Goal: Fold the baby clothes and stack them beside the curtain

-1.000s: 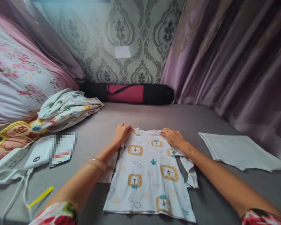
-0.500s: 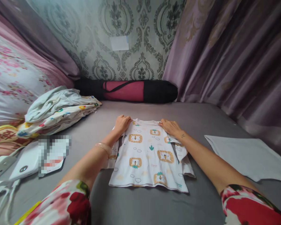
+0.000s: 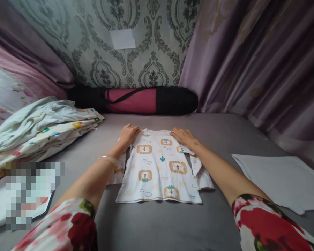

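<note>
"Where was the printed shirt (image 3: 157, 157)?"

"Flat on the grey bed (image 3: 164, 226), in the middle of the view, collar end far and hem near. Its sleeves showed on either side of the body."

"How were the hands placed?"

"The left hand (image 3: 130, 134) had its fingers bent and closed on the shoulder fabric, just beside the collar. The right hand (image 3: 183, 135) matched it at the other shoulder, fingers drawn together on the cloth's edge."

"What lay around it?"

"A flat pale cloth (image 3: 279, 177) lay to the right, apart from the shirt. A heap of clothes (image 3: 42, 122) sat off to the left, and a long black-and-pink bag (image 3: 132, 100) stretched along the patterned wall (image 3: 151, 66)."
</note>
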